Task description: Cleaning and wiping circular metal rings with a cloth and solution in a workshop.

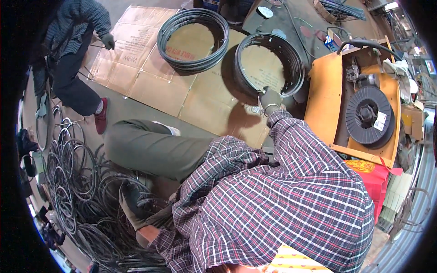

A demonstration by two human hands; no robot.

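At the near rim of the right-hand stack of dark metal rings (298,68), my right hand (271,98) in a grey glove has its fingers closed on the edge. A small pale thing shows at its fingertips, too small to name. Low on the left, my left hand (132,207), also gloved, reaches into a heap of loose metal rings (68,182). Its fingers appear closed around some of them, partly hidden in shadow. A second stack of dark rings (164,45) lies on flattened cardboard (157,93), to the left of the first.
At the right stands an orange machine housing (321,91) with a black wire spool (366,116) inside. A red bag (380,186) sits beside it. At the upper left, a co-worker's gloved hand (108,41) holds a thin rod. My bent knee (118,143) lies between heap and cardboard.
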